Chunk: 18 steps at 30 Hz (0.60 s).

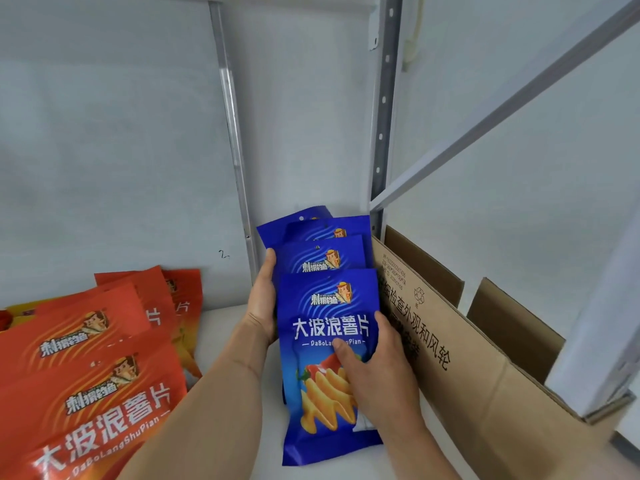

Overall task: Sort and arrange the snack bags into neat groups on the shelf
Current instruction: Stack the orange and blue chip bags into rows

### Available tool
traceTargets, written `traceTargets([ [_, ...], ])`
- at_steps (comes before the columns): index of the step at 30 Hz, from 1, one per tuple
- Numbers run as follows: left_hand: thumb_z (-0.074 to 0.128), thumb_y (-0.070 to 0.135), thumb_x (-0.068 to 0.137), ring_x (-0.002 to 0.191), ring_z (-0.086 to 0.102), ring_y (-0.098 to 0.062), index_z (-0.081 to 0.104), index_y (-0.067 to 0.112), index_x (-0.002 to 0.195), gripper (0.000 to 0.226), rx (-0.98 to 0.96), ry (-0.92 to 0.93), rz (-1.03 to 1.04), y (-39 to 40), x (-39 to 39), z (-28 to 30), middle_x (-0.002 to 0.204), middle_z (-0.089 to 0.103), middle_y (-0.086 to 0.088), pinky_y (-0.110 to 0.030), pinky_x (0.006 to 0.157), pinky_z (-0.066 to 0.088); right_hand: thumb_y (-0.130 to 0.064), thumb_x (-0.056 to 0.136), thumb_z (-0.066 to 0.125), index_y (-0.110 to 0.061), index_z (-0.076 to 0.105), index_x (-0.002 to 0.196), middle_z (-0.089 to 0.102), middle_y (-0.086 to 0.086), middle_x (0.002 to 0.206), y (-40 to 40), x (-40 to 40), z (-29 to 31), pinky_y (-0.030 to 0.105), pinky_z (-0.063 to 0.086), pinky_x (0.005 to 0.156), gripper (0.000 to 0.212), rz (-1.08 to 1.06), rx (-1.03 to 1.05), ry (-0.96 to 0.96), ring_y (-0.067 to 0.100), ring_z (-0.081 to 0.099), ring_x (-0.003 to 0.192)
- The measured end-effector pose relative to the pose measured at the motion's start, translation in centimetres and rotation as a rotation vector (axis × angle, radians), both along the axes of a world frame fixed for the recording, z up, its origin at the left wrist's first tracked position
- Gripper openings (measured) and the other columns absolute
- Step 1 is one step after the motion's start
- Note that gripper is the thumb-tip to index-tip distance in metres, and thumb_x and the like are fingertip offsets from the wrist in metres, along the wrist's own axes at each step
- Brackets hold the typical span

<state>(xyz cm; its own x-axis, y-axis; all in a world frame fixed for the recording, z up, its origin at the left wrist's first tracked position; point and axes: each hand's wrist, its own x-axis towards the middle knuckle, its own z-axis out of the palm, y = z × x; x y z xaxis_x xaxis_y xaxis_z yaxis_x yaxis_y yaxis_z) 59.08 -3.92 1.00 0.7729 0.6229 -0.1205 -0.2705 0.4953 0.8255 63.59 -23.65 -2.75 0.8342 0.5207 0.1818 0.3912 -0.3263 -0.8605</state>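
Observation:
Several blue chip bags stand in an overlapping row on the white shelf (239, 341), leaning back toward the wall. My right hand (374, 368) grips the right edge of the front blue bag (322, 341), thumb on its face. My left hand (263, 299) lies flat along the left side of the blue bags behind (322, 258), fingers straight. A fanned group of red-orange chip bags (86, 375) of the same brand lies at the lower left, with a yellow bag (20, 311) peeking out behind them.
An open brown cardboard box (460, 362) with printed Chinese text stands just right of the blue bags, its flaps up. A grey metal upright (382, 133) and a slanted rail (502, 109) frame the shelf's right side. A white wall panel lies behind.

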Motion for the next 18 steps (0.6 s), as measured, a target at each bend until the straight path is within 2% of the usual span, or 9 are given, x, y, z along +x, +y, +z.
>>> traceTargets([
  [3,0.057,0.069,0.084,0.086,0.074,-0.028,0.062,0.015,0.128,0.07,0.014,-0.013,-0.028,0.1,0.3,0.1,0.109,0.074,-0.012,-0.047,0.079,0.06,-0.064,0.078,0.064,-0.035,0.022,0.149,0.041,-0.013,0.143,0.2,0.0,-0.2,0.028,0.055,0.088,0.087,0.005,-0.002,-0.007,0.001,0.046,0.118],
  [7,0.057,0.066,0.085,0.079,0.075,-0.026,0.062,0.015,0.122,0.063,0.018,0.01,-0.026,0.3,0.4,0.6,0.101,0.076,-0.009,-0.043,0.073,0.062,-0.066,0.076,0.063,-0.035,0.023,0.149,0.041,-0.013,0.143,0.3,0.1,-0.2,0.028,0.056,0.088,0.089,0.005,0.006,-0.011,0.002,0.046,0.122],
  [10,0.073,0.069,0.072,0.094,0.074,-0.031,0.059,0.015,0.129,0.08,0.035,0.13,-0.003,0.6,0.8,1.2,0.114,0.075,-0.012,-0.049,0.084,0.061,-0.066,0.074,0.063,-0.034,0.025,0.148,0.041,-0.013,0.142,0.4,0.2,-0.3,0.025,0.055,0.086,0.09,0.001,0.02,-0.028,-0.001,0.045,0.117],
  [12,0.079,0.066,0.068,0.099,0.074,-0.034,0.057,0.016,0.131,0.083,0.031,0.201,0.057,0.7,0.9,1.1,0.114,0.076,-0.012,-0.052,0.088,0.059,-0.062,0.076,0.067,-0.033,0.026,0.148,0.042,-0.012,0.142,0.5,0.5,-0.4,0.025,0.054,0.085,0.088,-0.001,0.022,-0.039,-0.001,0.045,0.117],
  [18,0.068,0.064,0.082,0.092,0.076,-0.03,0.059,0.016,0.125,0.065,0.004,0.215,0.176,-0.4,0.2,0.0,0.106,0.078,-0.009,-0.044,0.076,0.062,-0.058,0.079,0.07,-0.03,0.028,0.149,0.044,-0.01,0.144,0.9,1.6,-0.3,0.031,0.053,0.088,0.086,-0.007,-0.023,-0.044,0.006,0.048,0.124],
])
